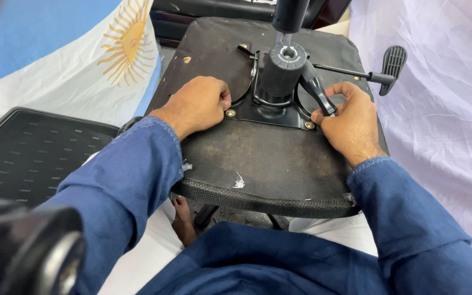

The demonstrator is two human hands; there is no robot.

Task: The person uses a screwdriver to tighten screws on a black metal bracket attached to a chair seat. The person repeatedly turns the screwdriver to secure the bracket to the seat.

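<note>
An office chair seat (258, 158) lies upside down on my lap, its black fabric underside facing up. A black metal mechanism plate (271, 112) with a round hub (282, 68) is bolted to it. My left hand (198, 104) rests curled at the plate's near-left corner, fingers closed beside a brass bolt (230, 113). My right hand (348, 120) pinches something small at the near-right corner bolt (309, 125), next to a black lever arm (318, 90). What the fingers pinch is hidden.
A long adjustment lever with a paddle handle (393, 61) sticks out to the right. A black mesh chair back (25, 155) lies at left on a blue-and-white cloth with a yellow sun (124, 43). White fabric (438, 120) covers the right side. A blurred dark object (23, 251) fills the bottom left.
</note>
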